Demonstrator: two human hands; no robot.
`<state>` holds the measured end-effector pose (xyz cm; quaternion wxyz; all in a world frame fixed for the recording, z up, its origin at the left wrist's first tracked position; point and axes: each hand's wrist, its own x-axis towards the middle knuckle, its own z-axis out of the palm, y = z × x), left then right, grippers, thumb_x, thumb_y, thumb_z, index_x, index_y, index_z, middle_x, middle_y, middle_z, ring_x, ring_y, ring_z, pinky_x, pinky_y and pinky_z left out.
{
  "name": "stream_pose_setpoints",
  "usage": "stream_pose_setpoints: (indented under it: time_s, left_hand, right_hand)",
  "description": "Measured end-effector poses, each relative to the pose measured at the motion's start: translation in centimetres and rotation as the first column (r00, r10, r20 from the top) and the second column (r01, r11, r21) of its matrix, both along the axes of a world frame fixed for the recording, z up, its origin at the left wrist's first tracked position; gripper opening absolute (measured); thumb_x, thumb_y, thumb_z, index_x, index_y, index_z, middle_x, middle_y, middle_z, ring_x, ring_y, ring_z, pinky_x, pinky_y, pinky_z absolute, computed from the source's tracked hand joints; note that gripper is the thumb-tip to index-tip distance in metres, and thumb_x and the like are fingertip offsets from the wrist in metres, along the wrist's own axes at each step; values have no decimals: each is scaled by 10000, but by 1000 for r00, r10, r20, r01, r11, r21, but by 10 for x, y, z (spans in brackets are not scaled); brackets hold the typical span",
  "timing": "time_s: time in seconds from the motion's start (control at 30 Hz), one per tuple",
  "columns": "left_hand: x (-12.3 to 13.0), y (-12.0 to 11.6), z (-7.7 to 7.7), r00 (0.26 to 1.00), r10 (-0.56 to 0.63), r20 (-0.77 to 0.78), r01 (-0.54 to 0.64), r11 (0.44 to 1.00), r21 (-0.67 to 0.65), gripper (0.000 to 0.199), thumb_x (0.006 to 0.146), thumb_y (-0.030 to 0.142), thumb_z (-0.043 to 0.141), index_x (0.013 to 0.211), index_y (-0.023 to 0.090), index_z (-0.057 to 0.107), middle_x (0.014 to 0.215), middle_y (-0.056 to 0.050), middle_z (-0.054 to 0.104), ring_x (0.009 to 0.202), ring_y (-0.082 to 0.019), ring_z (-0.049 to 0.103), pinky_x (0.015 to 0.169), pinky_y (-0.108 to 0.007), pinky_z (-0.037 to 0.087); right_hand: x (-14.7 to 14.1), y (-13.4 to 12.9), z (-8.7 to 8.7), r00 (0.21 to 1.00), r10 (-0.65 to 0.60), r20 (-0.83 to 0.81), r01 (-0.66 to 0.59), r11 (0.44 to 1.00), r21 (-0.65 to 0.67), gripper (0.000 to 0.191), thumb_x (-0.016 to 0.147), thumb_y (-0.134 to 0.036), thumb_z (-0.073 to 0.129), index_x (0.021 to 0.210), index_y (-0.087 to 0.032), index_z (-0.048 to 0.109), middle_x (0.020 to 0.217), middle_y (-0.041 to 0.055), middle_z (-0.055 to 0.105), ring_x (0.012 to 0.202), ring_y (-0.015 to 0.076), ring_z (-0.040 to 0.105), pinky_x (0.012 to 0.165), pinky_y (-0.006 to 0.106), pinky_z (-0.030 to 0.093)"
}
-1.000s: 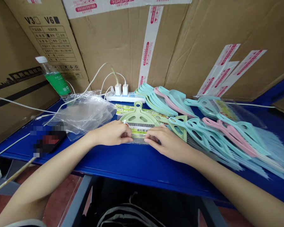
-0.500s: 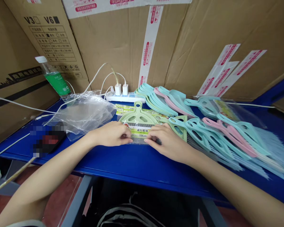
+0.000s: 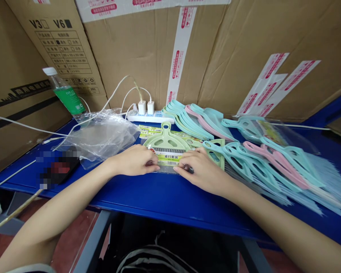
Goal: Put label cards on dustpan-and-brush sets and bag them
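A green dustpan and brush set (image 3: 166, 140) lies on the blue table in a clear bag with a yellow-green label (image 3: 170, 156). My left hand (image 3: 136, 160) is closed at the bag's left lower edge, fingers curled on the plastic. On the right side, my right hand (image 3: 197, 167) pinches the same bag, thumb pointing inward. Both hands rest near the table surface, the label showing between them. Beside my right hand is another green piece (image 3: 218, 151), partly hidden.
Blue and pink brushes (image 3: 284, 163) spread at the right. Behind are stacked dustpans (image 3: 199, 119) and a power strip (image 3: 161, 118). Clear bags (image 3: 102, 132), a bottle (image 3: 68, 98) and a dark, partly blurred object (image 3: 64, 167) are left. Cardboard (image 3: 144, 49) stands behind the table (image 3: 159, 197).
The fingers of my right hand have shifted slightly at the bag's edge. My left hand and the packaged set are nearly unchanged.
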<state>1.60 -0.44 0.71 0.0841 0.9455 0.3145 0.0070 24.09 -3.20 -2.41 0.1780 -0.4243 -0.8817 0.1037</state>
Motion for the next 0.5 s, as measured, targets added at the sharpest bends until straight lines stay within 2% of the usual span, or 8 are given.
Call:
stream_pose_setpoints:
  time_s: [0.13,0.27,0.5]
  left_hand:
    - [0,0,-1,1000,4,7,-4,1000,-7,297,892,288,530,615,191,574,534,45,525,486,-103,454,539,-254,281]
    - [1,0,0,999,20,-26,-20,1000,-18,297,893,276,539,611,186,546,535,51,512,490,-100,450,545,-252,286]
    - [1,0,0,999,25,-42,-23,999,42,180,920,274,498,771,199,565,580,43,538,502,-118,477,527,-260,295]
  right_hand:
    - [0,1,1,1000,-4,-7,4,1000,-13,335,897,-219,529,573,-201,443,604,-17,575,630,162,519,747,359,284]
    - [1,1,2,999,-22,-36,21,999,-28,233,889,-177,531,665,-207,478,615,-31,578,602,152,524,768,354,301]
    - [2,2,2,999,-11,-43,11,1000,-13,176,919,-167,478,754,-227,468,629,-31,594,571,160,507,756,350,325]
